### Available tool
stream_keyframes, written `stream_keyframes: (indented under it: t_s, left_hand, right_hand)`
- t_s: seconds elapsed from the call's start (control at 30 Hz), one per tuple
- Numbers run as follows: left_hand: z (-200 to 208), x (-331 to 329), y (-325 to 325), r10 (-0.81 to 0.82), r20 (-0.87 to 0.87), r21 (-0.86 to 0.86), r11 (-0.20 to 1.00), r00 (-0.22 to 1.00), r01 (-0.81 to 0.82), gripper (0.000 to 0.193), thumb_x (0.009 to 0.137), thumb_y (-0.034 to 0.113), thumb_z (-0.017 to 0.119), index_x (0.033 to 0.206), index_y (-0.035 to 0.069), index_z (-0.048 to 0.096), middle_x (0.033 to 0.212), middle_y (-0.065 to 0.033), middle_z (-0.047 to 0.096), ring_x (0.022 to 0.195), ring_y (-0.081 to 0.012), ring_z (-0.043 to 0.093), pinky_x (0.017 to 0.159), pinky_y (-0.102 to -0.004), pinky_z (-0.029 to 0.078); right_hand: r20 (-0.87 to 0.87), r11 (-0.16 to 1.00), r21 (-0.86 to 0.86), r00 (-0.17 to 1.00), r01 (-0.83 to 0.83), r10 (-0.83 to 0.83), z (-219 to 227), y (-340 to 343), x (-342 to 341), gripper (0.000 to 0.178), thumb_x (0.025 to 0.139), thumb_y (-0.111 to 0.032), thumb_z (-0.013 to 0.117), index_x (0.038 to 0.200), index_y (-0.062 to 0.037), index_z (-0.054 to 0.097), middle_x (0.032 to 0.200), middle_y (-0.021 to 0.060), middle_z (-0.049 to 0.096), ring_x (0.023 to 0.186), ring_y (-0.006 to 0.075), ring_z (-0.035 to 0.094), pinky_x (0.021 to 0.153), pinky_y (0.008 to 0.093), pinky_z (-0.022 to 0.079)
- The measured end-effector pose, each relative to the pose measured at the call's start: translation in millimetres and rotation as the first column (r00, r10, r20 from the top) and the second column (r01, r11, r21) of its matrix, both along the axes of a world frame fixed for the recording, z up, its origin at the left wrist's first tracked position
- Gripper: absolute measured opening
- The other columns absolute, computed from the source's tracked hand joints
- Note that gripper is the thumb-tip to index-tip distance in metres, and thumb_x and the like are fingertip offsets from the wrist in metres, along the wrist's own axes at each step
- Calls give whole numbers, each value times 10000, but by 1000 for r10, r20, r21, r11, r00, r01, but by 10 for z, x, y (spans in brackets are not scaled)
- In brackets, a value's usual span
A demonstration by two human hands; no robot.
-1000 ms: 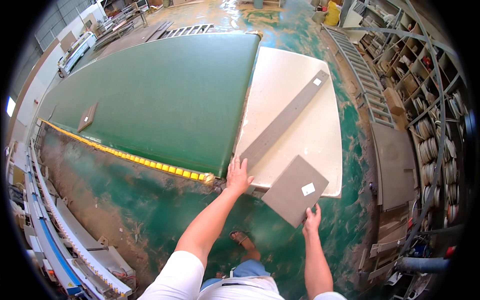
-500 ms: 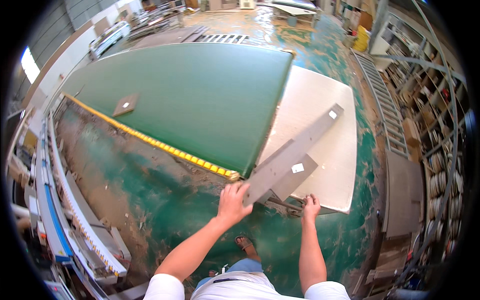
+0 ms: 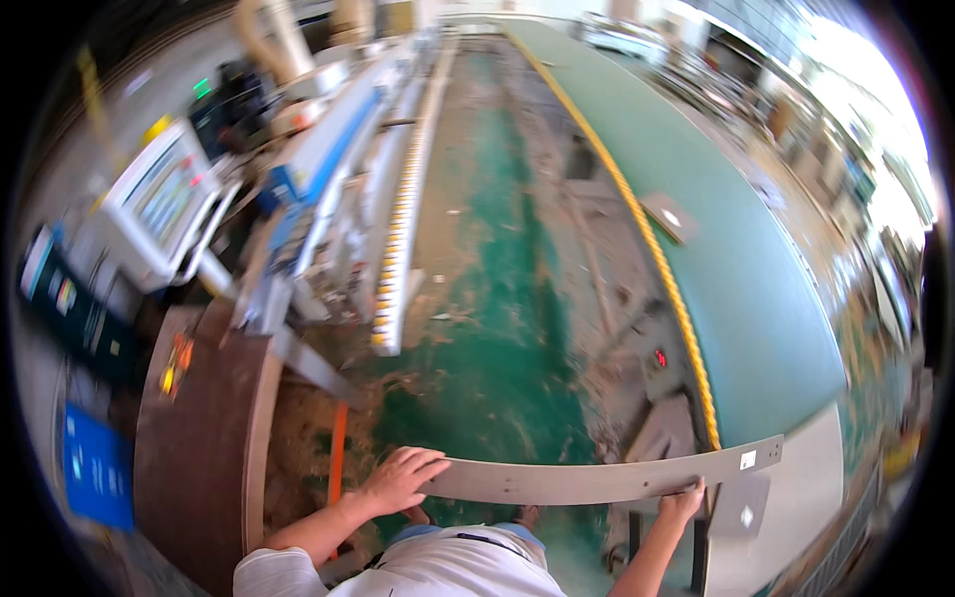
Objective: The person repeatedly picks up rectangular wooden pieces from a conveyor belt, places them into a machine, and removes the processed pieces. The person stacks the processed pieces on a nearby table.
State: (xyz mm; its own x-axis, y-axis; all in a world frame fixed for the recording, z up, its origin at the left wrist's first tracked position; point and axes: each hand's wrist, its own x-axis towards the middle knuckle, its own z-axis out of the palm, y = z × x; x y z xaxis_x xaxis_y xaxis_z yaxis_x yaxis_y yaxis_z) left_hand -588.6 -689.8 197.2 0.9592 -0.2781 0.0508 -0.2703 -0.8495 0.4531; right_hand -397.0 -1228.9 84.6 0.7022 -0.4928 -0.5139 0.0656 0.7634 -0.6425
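Note:
A long, narrow grey-brown board (image 3: 567, 485) with small holes and a white label near its right end spans in front of my body. My left hand (image 3: 400, 482) is closed on its left end, fingers over the top edge. Toward the right end, my right hand (image 3: 682, 503) grips the lower edge, with the thumb against the face. Just beyond that hand, a shorter grey-brown panel (image 3: 738, 519) with a white label lies on the pale tabletop (image 3: 801, 502).
A green conveyor belt (image 3: 756, 298) with a yellow roller edge (image 3: 637, 214) runs away on the right, carrying a small labelled panel (image 3: 668, 217). On the left stand a machine with a control screen (image 3: 164, 204), a white roller rail (image 3: 406, 219) and a brown bench (image 3: 204, 448).
My view has swung left toward the machine. The long board has come up off the pale table and swung across my front. My right hand, formerly by the table's edge, now grips it.

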Motion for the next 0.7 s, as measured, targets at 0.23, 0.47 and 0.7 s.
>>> stream_keyframes:
  t_s: [0.23, 0.47, 0.7]
  left_hand:
    - [-194, -2682, 1817, 823, -192, 79, 557, 535, -827, 797, 700, 48, 782, 1435, 87, 477, 1299, -164, 524, 1276, -383, 458, 1077, -473, 388]
    - [-537, -4697, 1880, 965, -263, 189, 29, -22, -982, 929, 659, 85, 809, 1493, 94, 401, 1380, -172, 478, 1285, -403, 436, 1086, -514, 368]
    - [-726, -4505, 1944, 914, -285, 186, -243, -288, -952, 996, 607, 83, 819, 1503, 113, 385, 1393, -174, 474, 1266, -403, 453, 1072, -574, 341]
  right_hand:
    - [41, 564, -188, 567, -804, 822, 133, 4308, 106, 221, 968, -279, 643, 1100, -103, 626, 1007, 12, 659, 873, 163, 632, 756, 327, 536]
    - [-205, -258, -214, -215, -942, 955, 51, 7862, -1098, 250, 990, -278, 627, 1077, -44, 601, 930, 38, 619, 784, 159, 616, 714, 345, 575]
    - [-344, -629, -171, -552, -759, 760, -324, 9465, -1087, 301, 994, -255, 600, 1166, -8, 611, 986, 79, 678, 836, 200, 692, 687, 347, 596]
